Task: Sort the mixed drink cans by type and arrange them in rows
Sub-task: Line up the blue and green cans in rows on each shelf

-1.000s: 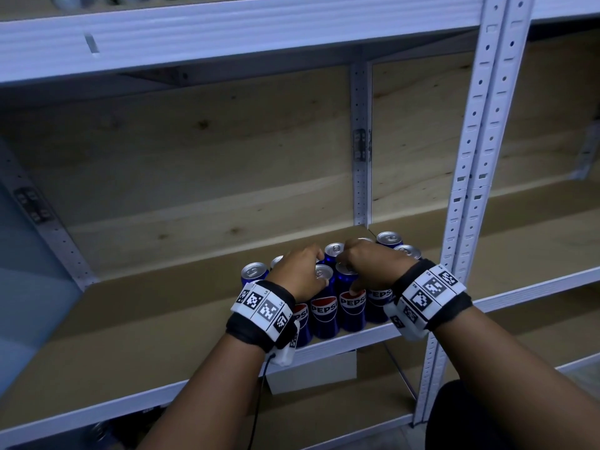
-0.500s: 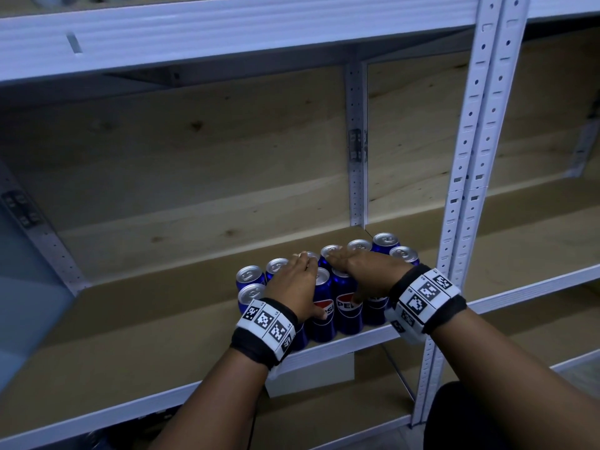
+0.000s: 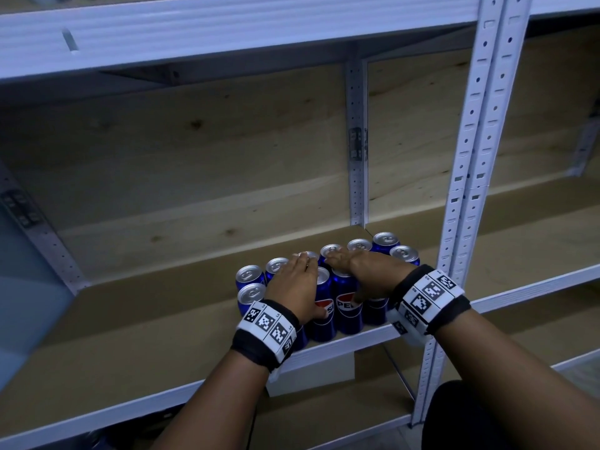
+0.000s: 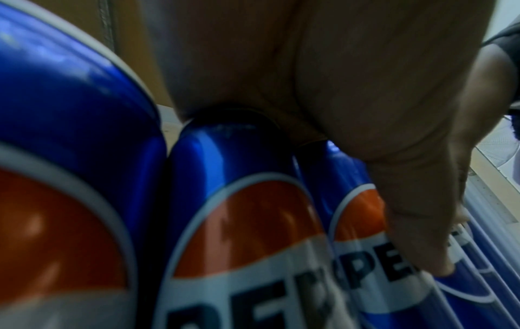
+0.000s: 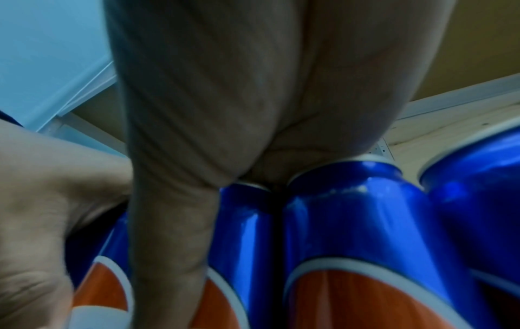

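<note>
Several blue Pepsi cans (image 3: 349,303) stand upright in two tight rows at the front edge of the wooden shelf (image 3: 162,306). My left hand (image 3: 297,280) lies flat over the tops of the left-middle cans, its fingers stretched toward the back row and its thumb down on a front can's face. My right hand (image 3: 357,271) lies the same way over the cans beside it, with the fingertips of both hands almost meeting. In the left wrist view my palm (image 4: 351,89) presses on a can top (image 4: 230,124). In the right wrist view my palm (image 5: 225,89) rests on blue cans (image 5: 351,222).
A white perforated upright (image 3: 467,190) stands just right of the cans. Another thin upright (image 3: 357,141) runs down the wooden back panel. The white metal shelf rim (image 3: 341,347) passes under the cans. An upper shelf beam (image 3: 227,34) hangs overhead. Bare shelf board lies left of the cans.
Both hands were curled over the can tops one second ago. Their fingers have since straightened and now lie flat across the tops, reaching further back.
</note>
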